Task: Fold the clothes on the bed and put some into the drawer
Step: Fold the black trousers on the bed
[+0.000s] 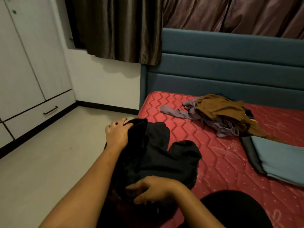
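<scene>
A black garment lies crumpled at the near left corner of the red mattress. My left hand grips its far edge at the bed's side. My right hand lies on its near part, fingers curled into the cloth. Farther back on the bed sits a loose pile of clothes: a brown garment on top of a purple-grey one. A folded blue-grey cloth lies at the right. The white drawer with a dark handle is low in the wardrobe on the left.
A teal padded headboard backs the bed. Dark curtains hang above it. White wardrobe doors fill the left wall. Pale floor lies between bed and wardrobe. My dark-clothed knee rests on the mattress at the bottom right.
</scene>
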Demonstrator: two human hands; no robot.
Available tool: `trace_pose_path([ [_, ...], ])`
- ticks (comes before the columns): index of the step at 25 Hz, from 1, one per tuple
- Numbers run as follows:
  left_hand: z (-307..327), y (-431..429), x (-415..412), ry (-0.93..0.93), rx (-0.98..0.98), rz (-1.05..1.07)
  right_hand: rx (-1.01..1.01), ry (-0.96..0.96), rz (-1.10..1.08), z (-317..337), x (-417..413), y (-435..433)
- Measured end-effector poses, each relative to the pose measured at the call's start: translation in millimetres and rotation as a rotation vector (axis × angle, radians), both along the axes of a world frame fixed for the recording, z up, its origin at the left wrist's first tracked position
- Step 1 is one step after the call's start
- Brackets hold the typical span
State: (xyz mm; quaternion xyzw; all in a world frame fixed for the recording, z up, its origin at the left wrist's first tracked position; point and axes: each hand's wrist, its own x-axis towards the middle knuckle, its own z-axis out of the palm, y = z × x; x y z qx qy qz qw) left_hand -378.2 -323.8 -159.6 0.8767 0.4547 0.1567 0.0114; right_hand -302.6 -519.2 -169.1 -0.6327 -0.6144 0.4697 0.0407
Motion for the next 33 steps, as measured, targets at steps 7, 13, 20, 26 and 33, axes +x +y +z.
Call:
trace_pose_path([
  [7, -125, -76, -76, -0.173, -0.807, 0.36, 0.211, -0.382, -0.23, -59, 48, 25],
  [13, -131, -71, -58, -0.431, -0.984, 0.379, 0.168, -0.74, -0.451, -79, 87, 74],
  [20, -147, -26, -31, -1.191, -1.393, 0.487, 0.049, -0.74, -0.281, -94, 119, 106],
  [26, -111, -14, 10, -0.925, -1.188, 0.248, -0.054, -1.123, -0.053, -35, 71, 32],
  [33, 29, -26, 58, -0.099, -0.665, -0.634, -0.151, -0.018, -0.016, 78, -25, -7],
])
